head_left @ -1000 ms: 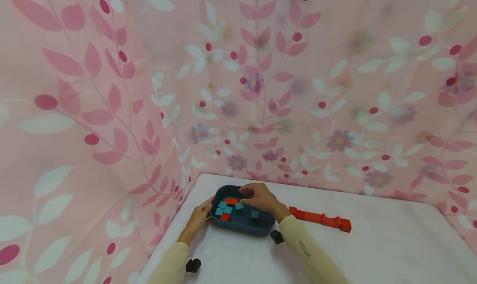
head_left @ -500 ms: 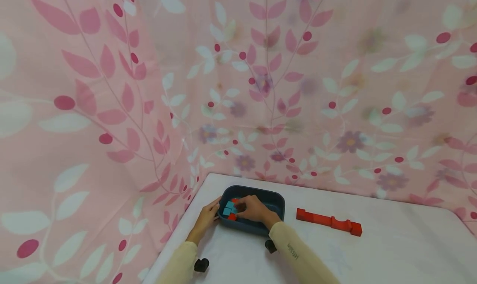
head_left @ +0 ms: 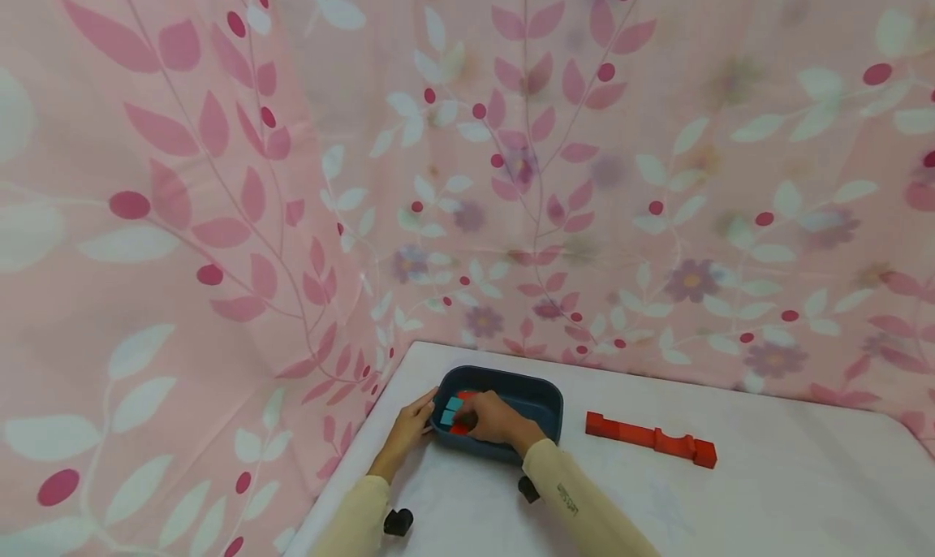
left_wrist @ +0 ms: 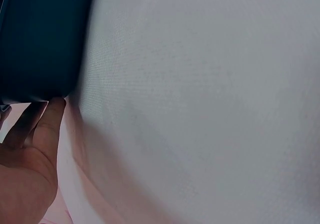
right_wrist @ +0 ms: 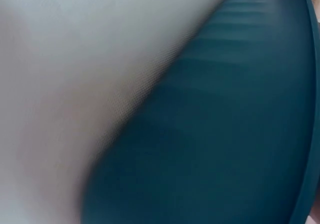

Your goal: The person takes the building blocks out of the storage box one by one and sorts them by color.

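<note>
A dark blue plastic bin (head_left: 522,382) stands on the white table, with several light blue blocks (head_left: 451,410) and red blocks (head_left: 458,430) gathered at its left end. My left hand (head_left: 405,435) is at the bin's left end. In the left wrist view, its extended fingers (left_wrist: 50,126) touch the bin's end wall. Inside the bin, my right hand (head_left: 498,419) reaches down over the blocks, fingertips bent right at them. Its palm side is hidden, so I cannot tell whether it pinches a block. The right wrist view shows mostly the bin's outer wall (right_wrist: 210,129).
To the right of the bin, a row of red blocks (head_left: 650,439) lies end to end, one with a curved notch. Pink floral cloth (head_left: 511,216) hangs behind and to the left of the white table (head_left: 767,492).
My right hand has lowered from above the bin into it, its fingertips coming down onto the blocks at the left end. My left hand keeps its place. The head view has shifted slightly.
</note>
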A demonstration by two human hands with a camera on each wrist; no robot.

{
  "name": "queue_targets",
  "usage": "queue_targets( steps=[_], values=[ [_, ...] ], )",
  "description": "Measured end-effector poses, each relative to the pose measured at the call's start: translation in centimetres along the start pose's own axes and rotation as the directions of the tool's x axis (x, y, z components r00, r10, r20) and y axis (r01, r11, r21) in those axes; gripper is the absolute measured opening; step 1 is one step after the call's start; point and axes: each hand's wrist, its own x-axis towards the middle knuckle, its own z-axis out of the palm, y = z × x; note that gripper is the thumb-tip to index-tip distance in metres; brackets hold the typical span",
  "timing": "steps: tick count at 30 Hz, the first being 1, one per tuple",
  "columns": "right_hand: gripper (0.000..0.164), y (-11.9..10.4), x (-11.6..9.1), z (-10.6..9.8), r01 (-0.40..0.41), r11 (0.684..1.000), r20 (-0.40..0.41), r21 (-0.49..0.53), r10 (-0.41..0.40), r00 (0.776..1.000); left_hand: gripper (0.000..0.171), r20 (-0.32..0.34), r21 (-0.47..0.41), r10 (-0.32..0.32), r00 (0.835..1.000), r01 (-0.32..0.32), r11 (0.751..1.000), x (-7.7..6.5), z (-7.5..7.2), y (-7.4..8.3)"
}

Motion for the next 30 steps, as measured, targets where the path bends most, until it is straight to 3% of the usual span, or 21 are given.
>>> queue_targets(
  steps=[8,15,23,30],
  values=[
    [0.031,0.2,-0.7,0.0,0.015,1.0,0.05,-0.005,-0.015,0.999,0.044,-0.007,0.017,0.009,1.0,-0.009,1.0,-0.2,0.4,0.1],
    [0.038,0.1,-1.2,-0.3,0.091,0.986,0.098,-0.141,-0.077,0.992,0.043,0.003,0.049,0.025,1.0,-0.025,0.998,-0.1,0.4,0.7],
    [0.03,0.6,-1.7,-0.6,0.024,0.989,0.08,-0.149,-0.012,0.997,0.042,-0.021,0.064,0.028,0.999,-0.026,0.998,-0.2,0.5,0.6],
    [0.03,1.6,-2.4,-1.0,-0.039,0.996,0.037,-0.079,0.042,0.998,0.043,-0.045,0.082,0.011,0.999,-0.007,0.997,-0.8,0.6,0.9]
  ],
)
